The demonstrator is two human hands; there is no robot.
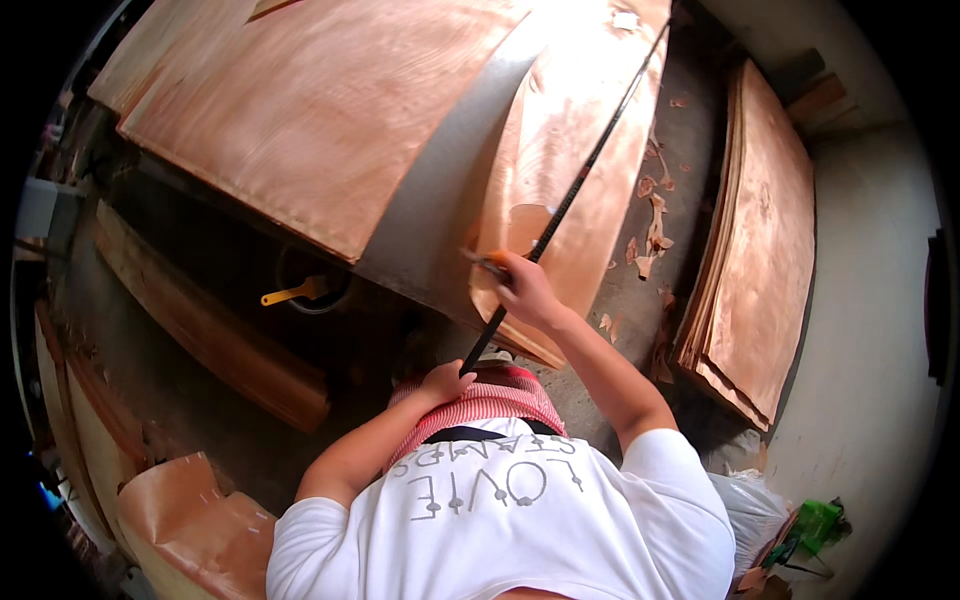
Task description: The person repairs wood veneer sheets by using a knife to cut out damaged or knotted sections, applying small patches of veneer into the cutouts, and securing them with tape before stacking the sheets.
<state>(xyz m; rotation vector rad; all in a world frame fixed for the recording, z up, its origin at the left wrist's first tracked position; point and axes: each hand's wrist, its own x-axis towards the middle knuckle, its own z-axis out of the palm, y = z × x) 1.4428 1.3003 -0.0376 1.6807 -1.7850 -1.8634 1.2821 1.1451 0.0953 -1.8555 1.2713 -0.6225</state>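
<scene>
My left hand [447, 383] is closed around the near end of a long thin black rod [575, 185]. The rod slants away to the upper right across a curled sheet of wood veneer [590, 110]. My right hand [528, 292] is closed on a small tool with an orange part [497, 257]; its tip is blurred, so its exact kind cannot be made out. This hand is beside the rod, over the near end of the curled veneer. To the left, a flat stack of wide veneer sheets [310, 110] lies on the grey tabletop [430, 200].
A yellow-handled brush [290, 293] rests on a dark round container below the table's edge. More veneer stacks stand at the right [765, 240] and lower left [210, 320]. Veneer scraps [655, 225] litter the floor. Bent veneer [200, 520] and a plastic bag [750, 510] are close by me.
</scene>
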